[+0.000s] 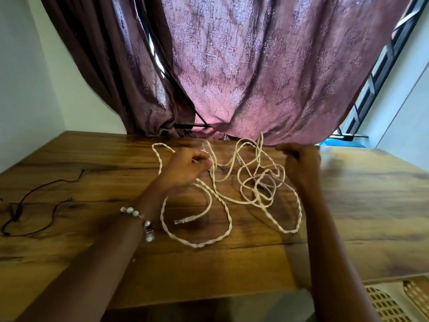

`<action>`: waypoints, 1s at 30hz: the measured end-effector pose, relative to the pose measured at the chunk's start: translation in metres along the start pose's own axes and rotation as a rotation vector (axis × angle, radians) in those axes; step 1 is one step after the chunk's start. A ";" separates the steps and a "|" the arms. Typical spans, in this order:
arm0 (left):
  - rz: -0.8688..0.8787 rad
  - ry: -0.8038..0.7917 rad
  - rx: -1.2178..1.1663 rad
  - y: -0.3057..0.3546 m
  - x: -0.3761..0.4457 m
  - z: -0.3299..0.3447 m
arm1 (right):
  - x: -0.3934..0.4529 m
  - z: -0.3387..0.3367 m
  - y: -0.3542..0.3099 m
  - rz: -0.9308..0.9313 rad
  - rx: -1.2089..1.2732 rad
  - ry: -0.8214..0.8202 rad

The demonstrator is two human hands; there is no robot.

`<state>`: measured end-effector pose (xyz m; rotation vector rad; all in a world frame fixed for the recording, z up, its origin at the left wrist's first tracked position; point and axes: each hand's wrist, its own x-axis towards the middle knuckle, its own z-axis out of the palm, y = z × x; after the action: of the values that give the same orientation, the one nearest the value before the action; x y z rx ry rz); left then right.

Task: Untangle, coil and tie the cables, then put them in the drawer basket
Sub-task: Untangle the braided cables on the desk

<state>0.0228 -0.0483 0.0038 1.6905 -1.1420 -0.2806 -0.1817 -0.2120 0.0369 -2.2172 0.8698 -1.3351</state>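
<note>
A white twisted cable (222,205) lies in a loose tangle on the middle of the wooden bench (69,263), its loops crossing one another most thickly toward the right, with one plug end (184,220) lying inside the near left loop. The left hand (185,169) pinches a strand at the tangle's far left side, fingers curled on it. The right hand (299,162) is at the far right of the tangle with fingers curled; it is blurred, and whether it holds a strand cannot be told. A beaded bracelet (142,220) sits on the left wrist. Well apart on the left of the bench lies a thin dark cable (34,205), spread in open curves. A patterned pink-brown curtain (255,66) hangs down to the bench's far edge, just behind the cable. Past the near right corner a perforated basket (385,303) shows below the bench top. Bare wood lies on both sides of the tangle.
</note>
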 end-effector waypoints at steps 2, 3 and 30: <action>-0.002 -0.031 0.071 0.012 0.001 0.012 | 0.003 0.002 -0.021 -0.065 0.019 -0.149; 0.006 -0.045 0.121 0.017 0.000 0.017 | 0.004 0.007 -0.026 -0.071 -0.020 -0.300; -0.035 -0.097 0.380 0.048 0.014 0.039 | 0.056 -0.048 -0.103 0.421 1.513 -0.068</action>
<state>-0.0217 -0.0835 0.0312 2.0494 -1.2989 -0.1760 -0.1742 -0.1771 0.1587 -0.8159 0.0836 -1.0520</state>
